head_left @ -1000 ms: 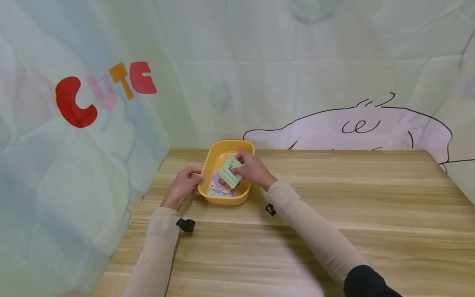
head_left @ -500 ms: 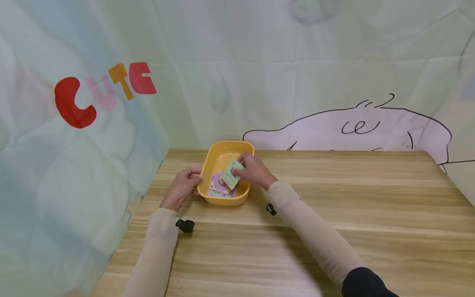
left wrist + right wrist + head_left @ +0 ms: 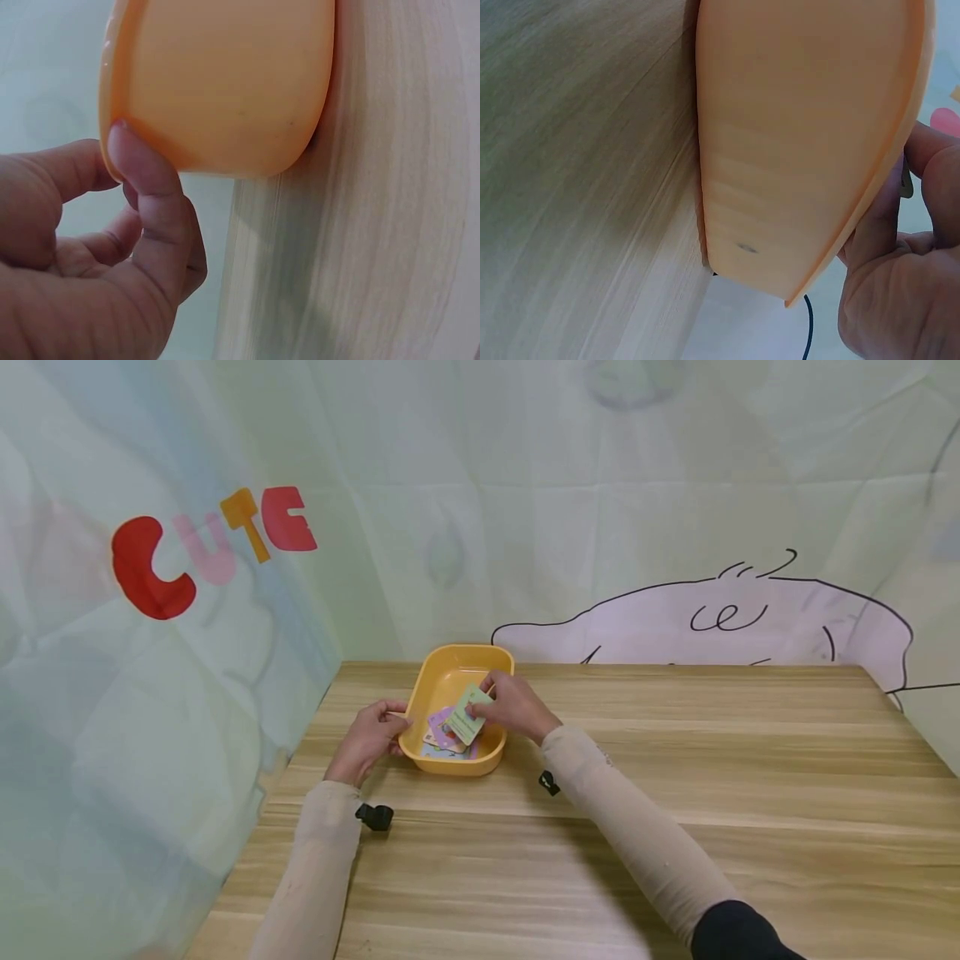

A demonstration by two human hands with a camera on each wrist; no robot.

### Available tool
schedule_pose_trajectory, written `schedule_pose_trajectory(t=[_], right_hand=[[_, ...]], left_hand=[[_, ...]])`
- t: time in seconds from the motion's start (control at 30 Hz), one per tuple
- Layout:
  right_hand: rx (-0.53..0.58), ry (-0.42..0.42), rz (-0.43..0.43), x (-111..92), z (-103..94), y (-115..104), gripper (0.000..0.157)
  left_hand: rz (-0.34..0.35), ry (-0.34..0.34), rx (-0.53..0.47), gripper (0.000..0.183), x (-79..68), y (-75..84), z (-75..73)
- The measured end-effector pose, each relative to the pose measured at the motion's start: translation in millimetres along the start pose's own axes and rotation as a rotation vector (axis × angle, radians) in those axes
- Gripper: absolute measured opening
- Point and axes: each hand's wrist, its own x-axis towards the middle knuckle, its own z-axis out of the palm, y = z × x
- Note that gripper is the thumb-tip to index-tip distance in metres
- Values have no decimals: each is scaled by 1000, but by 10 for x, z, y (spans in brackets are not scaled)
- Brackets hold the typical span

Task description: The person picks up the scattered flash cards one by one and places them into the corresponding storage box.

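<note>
A yellow plastic basin (image 3: 435, 681) stands on the wooden table. My left hand (image 3: 369, 735) pinches its left rim; in the left wrist view the thumb and a finger (image 3: 150, 169) lie on either side of that edge. Over the basin's right side, my right hand (image 3: 517, 706) pinches a pale green card (image 3: 467, 717) with a small picture and print on it. The card is tilted above a few other cards on the basin floor, among them a purple card (image 3: 440, 724). From the right wrist, the basin wall (image 3: 802, 135) hides most of the card.
The wooden table (image 3: 712, 760) extends to the right and toward me. A printed cloth backdrop (image 3: 600, 518) rises behind the table and on the left. Small black devices (image 3: 375, 816) sit by both wrists.
My right hand has moved slightly down with the green card, which has turned a little and sits closer over the other cards. The left hand and basin have hardly moved.
</note>
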Motion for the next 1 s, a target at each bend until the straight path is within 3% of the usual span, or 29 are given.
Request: schedule_pose_trajectory(t=[0.5, 1.0], right_hand=[[-3, -32, 19, -3, -3, 0, 49], [-17, -27, 5, 8, -14, 2, 42]], left_hand=[[6, -1, -6, 34, 9, -34, -2], [-16, 18, 6, 34, 14, -2, 5]])
